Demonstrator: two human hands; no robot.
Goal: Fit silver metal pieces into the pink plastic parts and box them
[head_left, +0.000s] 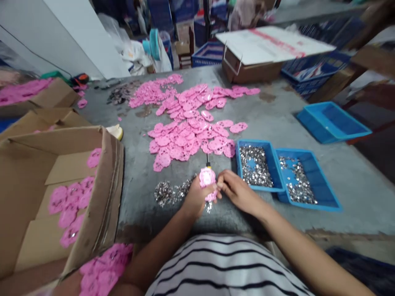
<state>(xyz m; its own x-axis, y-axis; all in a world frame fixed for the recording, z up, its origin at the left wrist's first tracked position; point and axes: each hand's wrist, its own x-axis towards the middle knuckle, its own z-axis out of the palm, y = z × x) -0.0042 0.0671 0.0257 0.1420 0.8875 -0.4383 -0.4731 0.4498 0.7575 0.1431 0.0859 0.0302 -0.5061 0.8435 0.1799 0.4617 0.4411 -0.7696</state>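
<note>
My left hand (196, 197) is closed around a pink flat plastic piece (207, 181), held upright near the table's front edge. My right hand (236, 190) is beside it, fingers pinched at the piece's right edge; what they hold is too small to see. A small dark tool tip (207, 161) shows just behind the piece. A heap of small silver metal parts (168, 192) lies on the table left of my left hand. A large pile of pink pieces (189, 137) spreads beyond my hands.
Two blue trays with silver parts (255, 166) (298, 181) sit right of my hands; another blue tray (331, 121) lies further right. An open cardboard box (55, 193) with pink pieces stands at left. A closed carton (256, 57) sits at the back.
</note>
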